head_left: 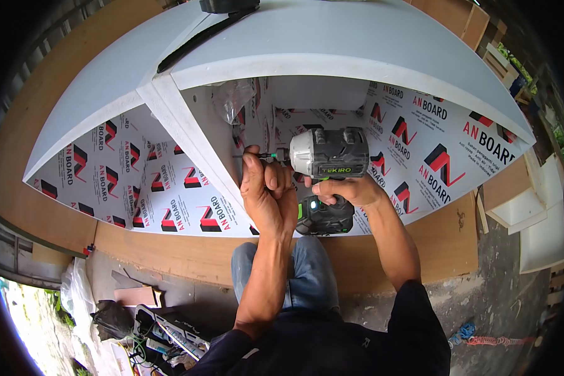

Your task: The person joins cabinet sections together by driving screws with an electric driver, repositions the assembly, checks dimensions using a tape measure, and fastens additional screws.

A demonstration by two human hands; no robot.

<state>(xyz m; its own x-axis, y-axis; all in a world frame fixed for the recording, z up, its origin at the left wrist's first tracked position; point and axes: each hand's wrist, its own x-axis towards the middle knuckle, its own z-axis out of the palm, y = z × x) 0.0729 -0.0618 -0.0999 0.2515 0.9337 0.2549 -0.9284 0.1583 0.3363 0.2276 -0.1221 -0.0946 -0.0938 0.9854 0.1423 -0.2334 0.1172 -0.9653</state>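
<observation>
My right hand (348,190) is wrapped round the handle of a grey-and-black cordless impact driver (335,153), which lies level and points left. Its bit (271,155), with a green band, reaches toward the inner face of the cabinet's divider panel (197,125). My left hand (266,191) is closed beside the bit tip, thumb and forefinger pinched against the panel. Whatever those fingers hold is hidden. The battery end of the driver hangs low in the right compartment of the white cabinet (357,53).
Printed lettering covers the cabinet's inside walls. A black strap (200,41) lies on its top, and a clear plastic bag (229,100) hangs within the right compartment. The cabinet rests on a wooden board (413,250). Tools and a black bag (113,319) litter the floor at lower left.
</observation>
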